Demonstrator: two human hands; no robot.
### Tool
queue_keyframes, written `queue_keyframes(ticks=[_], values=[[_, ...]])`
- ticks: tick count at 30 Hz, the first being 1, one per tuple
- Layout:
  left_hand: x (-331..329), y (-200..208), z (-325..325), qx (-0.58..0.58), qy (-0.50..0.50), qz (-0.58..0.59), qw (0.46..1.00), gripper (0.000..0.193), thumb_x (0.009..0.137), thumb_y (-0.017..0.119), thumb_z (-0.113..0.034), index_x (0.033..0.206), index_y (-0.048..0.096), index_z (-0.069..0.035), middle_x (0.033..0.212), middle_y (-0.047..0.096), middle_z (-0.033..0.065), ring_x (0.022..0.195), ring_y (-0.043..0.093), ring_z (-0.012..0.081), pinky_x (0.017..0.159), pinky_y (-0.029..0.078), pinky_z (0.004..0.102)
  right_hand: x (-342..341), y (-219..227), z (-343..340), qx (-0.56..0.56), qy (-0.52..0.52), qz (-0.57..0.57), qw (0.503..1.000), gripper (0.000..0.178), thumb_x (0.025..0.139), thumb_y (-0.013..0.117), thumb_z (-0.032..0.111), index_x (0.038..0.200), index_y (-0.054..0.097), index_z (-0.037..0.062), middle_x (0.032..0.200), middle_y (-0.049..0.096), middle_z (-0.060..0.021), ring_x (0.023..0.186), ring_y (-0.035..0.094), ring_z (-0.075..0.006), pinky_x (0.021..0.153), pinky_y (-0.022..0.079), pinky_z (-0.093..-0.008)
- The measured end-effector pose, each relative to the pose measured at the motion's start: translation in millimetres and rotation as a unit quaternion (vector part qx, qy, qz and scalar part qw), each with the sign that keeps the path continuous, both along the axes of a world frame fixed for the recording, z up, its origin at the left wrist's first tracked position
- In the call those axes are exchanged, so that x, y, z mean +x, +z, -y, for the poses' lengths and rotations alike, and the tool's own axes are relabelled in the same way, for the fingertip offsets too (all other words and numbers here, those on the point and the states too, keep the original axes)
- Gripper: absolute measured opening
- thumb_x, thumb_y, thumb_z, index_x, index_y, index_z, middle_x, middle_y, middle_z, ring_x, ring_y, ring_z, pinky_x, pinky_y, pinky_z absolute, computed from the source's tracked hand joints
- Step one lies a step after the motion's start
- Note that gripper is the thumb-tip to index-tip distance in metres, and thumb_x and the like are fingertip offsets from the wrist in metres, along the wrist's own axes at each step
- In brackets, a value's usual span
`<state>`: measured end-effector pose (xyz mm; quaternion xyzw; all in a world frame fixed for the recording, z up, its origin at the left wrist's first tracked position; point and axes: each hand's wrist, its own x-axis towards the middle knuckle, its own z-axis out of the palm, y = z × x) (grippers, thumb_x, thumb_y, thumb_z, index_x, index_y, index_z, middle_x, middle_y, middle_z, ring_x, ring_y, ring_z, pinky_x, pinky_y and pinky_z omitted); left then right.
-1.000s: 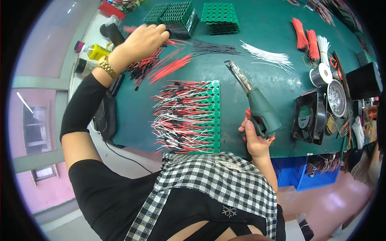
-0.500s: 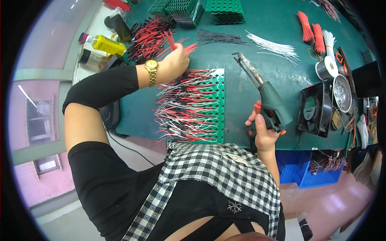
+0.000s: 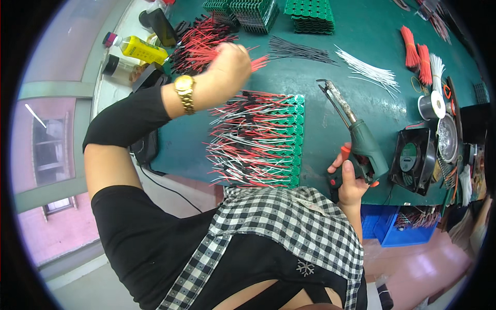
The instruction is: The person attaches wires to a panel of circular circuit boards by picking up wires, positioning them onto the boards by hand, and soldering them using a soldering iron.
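Note:
My left hand, wearing a gold watch, is closed among red wires above the far end of the work; the back of the hand hides its fingertips. My right hand grips the handle of a green soldering gun with an orange trigger. Its metal tip points up and left, apart from anything. Between the hands lies a green panel of round circuit boards. Rows of red, black and white wires spread leftward from it.
Behind lie a heap of red and black wires, black wires, white wires and stacked green boards. On the right stand a solder spool and a black fan. A yellow bottle is at left.
The view has shifted, so the table contents appear farther right. My left hand has moved slightly away and left over the red wires. My right hand keeps its grip on the soldering gun.

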<state>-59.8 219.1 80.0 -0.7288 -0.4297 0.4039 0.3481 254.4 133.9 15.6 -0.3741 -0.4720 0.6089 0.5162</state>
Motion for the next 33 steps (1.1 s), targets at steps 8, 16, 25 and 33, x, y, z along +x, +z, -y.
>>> queue_keyframes(ticks=[8, 16, 25, 33], values=[[1.8, -33.7, -5.9, 0.002, 0.01, 0.219, 0.976, 0.007, 0.08, 0.054, -0.016, 0.078, 0.055, -0.01, 0.07, 0.056, 0.0043, 0.06, 0.056, 0.0164, 0.047, 0.041, 0.0301, -16.6, 11.4, -18.4, -0.022, -0.024, -0.001, 0.999, 0.03, 0.087, 0.055, 0.004, 0.115, 0.051, -0.0045, 0.078, 0.058, -0.0092, 0.063, 0.056, -0.0146, 0.058, 0.05, -0.0282], [46.8, 5.8, -23.4, -0.073, -0.043, 0.742, 0.666, 0.015, 0.084, 0.061, -0.01, 0.077, 0.051, -0.002, 0.07, 0.051, 0.0146, 0.061, 0.054, 0.0341, 0.053, 0.043, 0.0411, -38.1, 25.5, -62.0, -0.058, -0.069, -0.12, 0.989, 0.034, 0.083, 0.061, 0.004, 0.114, 0.049, -0.0051, 0.076, 0.057, -0.0114, 0.06, 0.057, -0.0189, 0.056, 0.048, -0.0294], [97.1, -39.9, -21.2, -0.156, -0.033, 0.788, 0.595, 0.012, 0.079, 0.057, 0.003, 0.089, 0.05, 0.0, 0.089, 0.049, 0.016, 0.071, 0.056, 0.0352, 0.059, 0.047, 0.0417, -52.5, 15.2, -112.5, -0.044, -0.043, -0.106, 0.992, 0.047, 0.076, 0.071, 0.0, 0.117, 0.047, -0.0018, 0.084, 0.06, -0.0096, 0.067, 0.06, -0.0165, 0.063, 0.05, -0.0288], [93.5, -57.9, -23.5, -0.19, -0.05, 0.739, 0.644, 0.009, 0.079, 0.057, -0.003, 0.084, 0.049, -0.003, 0.077, 0.049, 0.0111, 0.064, 0.055, 0.0306, 0.054, 0.046, 0.0399, -48.2, -11.1, -113.3, -0.046, -0.032, -0.054, 0.997, 0.053, 0.073, 0.07, -0.003, 0.119, 0.045, -0.0021, 0.082, 0.059, -0.0107, 0.067, 0.058, -0.015, 0.063, 0.05, -0.0267]])
